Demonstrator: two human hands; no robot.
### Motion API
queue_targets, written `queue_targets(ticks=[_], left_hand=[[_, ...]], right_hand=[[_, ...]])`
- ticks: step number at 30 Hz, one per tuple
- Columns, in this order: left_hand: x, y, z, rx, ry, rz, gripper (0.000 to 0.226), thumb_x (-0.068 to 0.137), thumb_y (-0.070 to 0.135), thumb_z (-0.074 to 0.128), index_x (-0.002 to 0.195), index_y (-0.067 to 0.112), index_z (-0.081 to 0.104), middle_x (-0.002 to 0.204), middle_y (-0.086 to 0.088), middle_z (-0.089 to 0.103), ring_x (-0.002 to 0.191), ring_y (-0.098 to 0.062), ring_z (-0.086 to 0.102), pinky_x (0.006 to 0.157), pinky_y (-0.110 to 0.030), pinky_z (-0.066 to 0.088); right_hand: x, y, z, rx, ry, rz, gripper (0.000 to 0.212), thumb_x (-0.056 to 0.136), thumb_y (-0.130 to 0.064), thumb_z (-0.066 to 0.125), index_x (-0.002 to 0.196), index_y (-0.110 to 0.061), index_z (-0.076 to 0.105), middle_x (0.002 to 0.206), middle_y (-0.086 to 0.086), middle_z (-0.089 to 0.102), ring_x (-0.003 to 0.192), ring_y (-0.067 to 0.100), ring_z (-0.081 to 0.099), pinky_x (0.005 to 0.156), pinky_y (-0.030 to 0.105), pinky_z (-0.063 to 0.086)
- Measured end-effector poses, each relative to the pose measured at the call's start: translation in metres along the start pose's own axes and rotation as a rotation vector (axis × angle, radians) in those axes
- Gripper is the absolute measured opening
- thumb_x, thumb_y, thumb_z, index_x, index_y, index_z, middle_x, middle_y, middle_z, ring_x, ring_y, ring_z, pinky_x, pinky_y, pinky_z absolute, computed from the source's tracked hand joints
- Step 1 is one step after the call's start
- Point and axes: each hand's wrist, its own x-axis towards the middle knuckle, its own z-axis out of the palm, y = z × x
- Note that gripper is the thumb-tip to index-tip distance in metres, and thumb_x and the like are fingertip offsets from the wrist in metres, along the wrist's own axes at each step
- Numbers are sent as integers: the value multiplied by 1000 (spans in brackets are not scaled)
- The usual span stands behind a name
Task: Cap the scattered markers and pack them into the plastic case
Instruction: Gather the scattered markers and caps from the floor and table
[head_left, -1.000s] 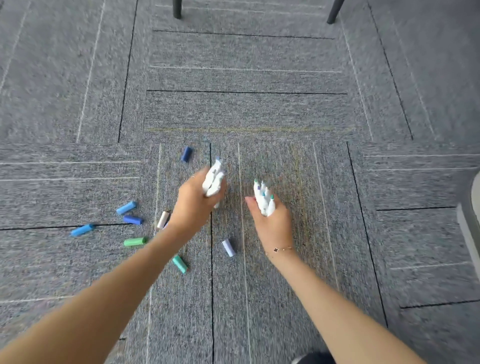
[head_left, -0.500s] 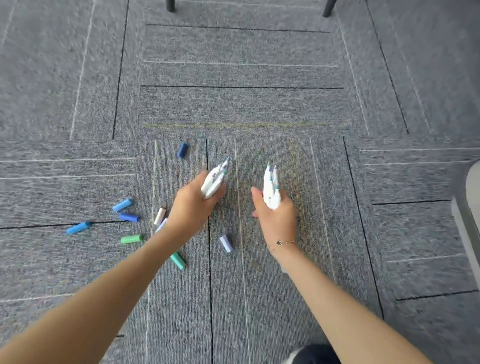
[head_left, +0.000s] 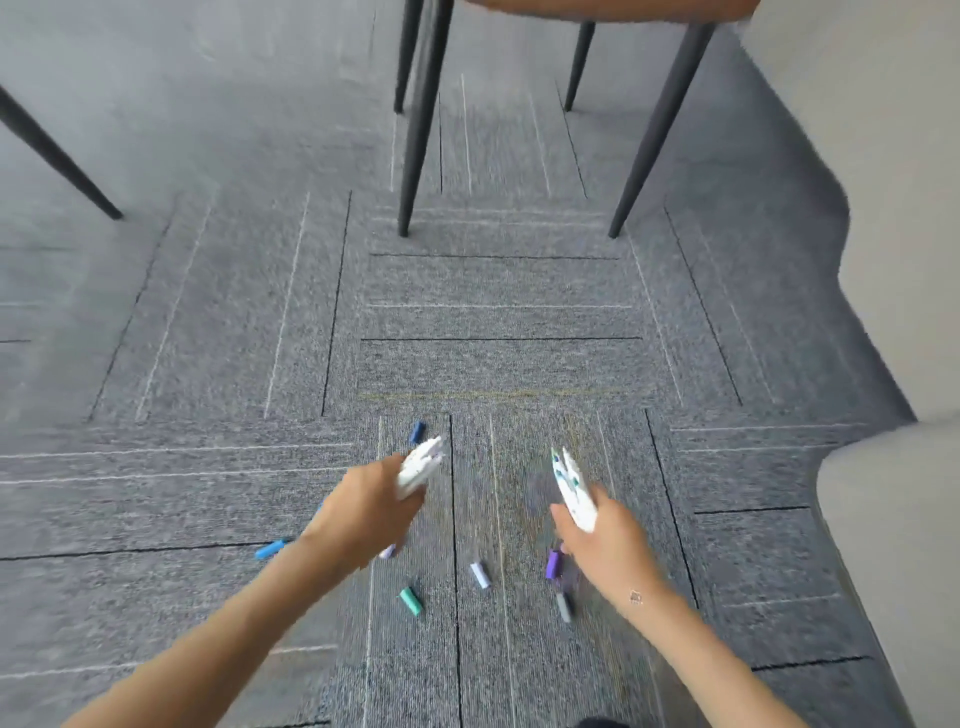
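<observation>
My left hand (head_left: 371, 512) grips a bundle of white uncapped markers (head_left: 420, 465), tips pointing up and away. My right hand (head_left: 605, 540) grips a second bundle of white uncapped markers (head_left: 574, 488). Loose caps lie on the grey carpet around my hands: a dark blue cap (head_left: 417, 431) beyond the left bundle, a light blue cap (head_left: 270, 549) at the left, a teal cap (head_left: 410, 601), a lilac cap (head_left: 480, 574), a purple cap (head_left: 554, 564) and a grey cap (head_left: 563, 607) between my forearms. No plastic case is in view.
A chair with black legs (head_left: 418, 130) stands straight ahead on the carpet. Another black leg (head_left: 57, 161) slants in at the far left. A pale wall or furniture edge (head_left: 883, 260) runs along the right side.
The view has tilted up, bringing the chair into sight. Both hands have spread apart while keeping their marker bundles. The purple and grey caps near my right wrist have come into view.
</observation>
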Motion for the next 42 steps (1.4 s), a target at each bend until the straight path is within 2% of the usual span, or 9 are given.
queue_targets(ticks=[3, 7, 14, 17, 22, 28, 31, 33, 42], left_hand=[[-34, 32, -62, -128, 75, -15, 16, 95, 22, 52, 100, 7, 54, 67, 0, 58, 47, -8, 50, 38, -14, 42], [-104, 87, -150, -435, 192, -28, 20, 94, 20, 55, 81, 5, 56, 55, -2, 60, 43, -14, 51, 43, -25, 42], [-314, 261, -258, -667, -39, 303, 35, 82, 33, 66, 58, 9, 56, 52, -13, 52, 39, -19, 44, 40, -21, 35], [-392, 340, -269, -528, -220, 483, 36, 76, 41, 67, 49, 20, 58, 55, -12, 54, 49, -21, 47, 59, -33, 39], [-516, 461, -213, -402, -388, 753, 28, 90, 25, 60, 67, 11, 53, 52, -2, 54, 36, -11, 49, 45, -20, 42], [-643, 548, -119, -194, -553, 959, 27, 83, 32, 63, 65, 13, 58, 52, -4, 60, 52, -24, 56, 63, -37, 50], [-686, 581, -70, -130, -628, 970, 18, 86, 24, 61, 74, 11, 59, 60, -8, 59, 42, -17, 55, 53, -25, 50], [-706, 605, -35, -65, -672, 973, 19, 84, 26, 60, 74, 9, 60, 65, -13, 61, 50, -24, 55, 64, -36, 49], [-742, 722, 107, -7, -866, 910, 21, 89, 14, 55, 70, 7, 53, 47, -3, 53, 33, -12, 48, 40, -20, 43]], right_hand=[[-36, -57, -33, 73, 6, -36, 16, 94, -28, 54, 107, -19, 56, 74, 6, 66, 57, 15, 62, 53, 31, 55], [-107, -146, -97, 117, 128, -86, 16, 92, -31, 57, 101, -17, 59, 73, 4, 65, 62, 21, 62, 64, 42, 55], [-354, -256, -260, 334, 520, -174, 18, 85, -41, 62, 80, -25, 55, 62, -9, 55, 52, 11, 52, 50, 23, 41], [-478, -258, -313, 467, 655, -204, 19, 87, -33, 62, 76, -20, 54, 52, -7, 52, 42, 8, 47, 46, 19, 41], [-651, -224, -373, 507, 918, -174, 16, 90, -25, 60, 86, -10, 56, 53, -3, 55, 41, 9, 49, 47, 21, 45], [-784, -134, -403, 504, 1090, 45, 18, 90, -23, 61, 94, -6, 55, 59, 0, 56, 38, 9, 48, 42, 19, 43], [-835, -88, -413, 471, 1116, 146, 23, 90, -23, 59, 72, -10, 51, 43, -4, 51, 33, 8, 44, 41, 16, 40], [-867, -53, -422, 392, 1097, 250, 29, 89, -27, 59, 66, -11, 49, 41, -3, 52, 35, 12, 46, 43, 18, 41], [-947, 100, -483, 351, 1131, 549, 24, 89, -28, 57, 79, -7, 55, 43, -3, 55, 36, 8, 45, 58, 26, 47]])
